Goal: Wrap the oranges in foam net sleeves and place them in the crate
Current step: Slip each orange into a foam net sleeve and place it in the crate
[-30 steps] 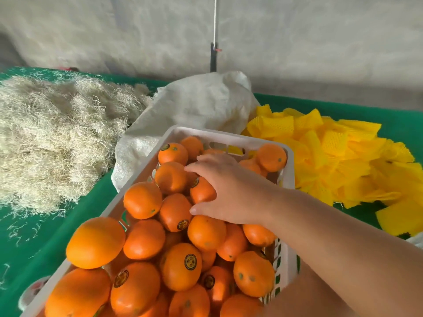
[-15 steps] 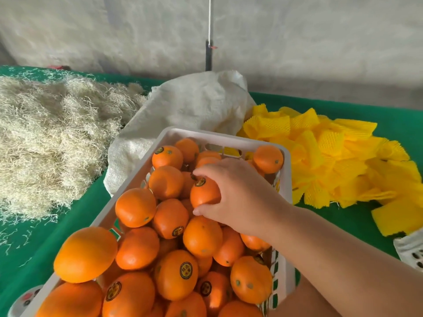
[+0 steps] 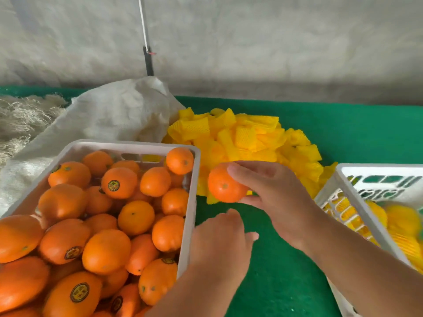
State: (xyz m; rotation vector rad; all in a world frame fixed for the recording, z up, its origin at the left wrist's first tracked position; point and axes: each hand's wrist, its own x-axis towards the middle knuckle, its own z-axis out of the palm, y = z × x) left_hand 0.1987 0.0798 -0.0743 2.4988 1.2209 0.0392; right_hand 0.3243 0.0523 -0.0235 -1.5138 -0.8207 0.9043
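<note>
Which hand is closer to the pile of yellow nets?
Right. The right hand holds an orange at the yellow nets' front edge; the left hand hangs nearer the person.

- The right hand [image 3: 272,197] has lifted one round orange [image 3: 225,183] out of the white plastic crate [image 3: 190,202] of oranges.
- The left hand [image 3: 222,243] has come into view.

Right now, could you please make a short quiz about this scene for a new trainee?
1. True or false: the orange held by the right hand already wears a foam sleeve.
2. Which lies nearest the held orange? A) straw heap B) yellow sleeve pile C) white sack
3. Fill in: the left hand holds ____.

Key: 1 false; 2 B; 3 nothing.
</note>
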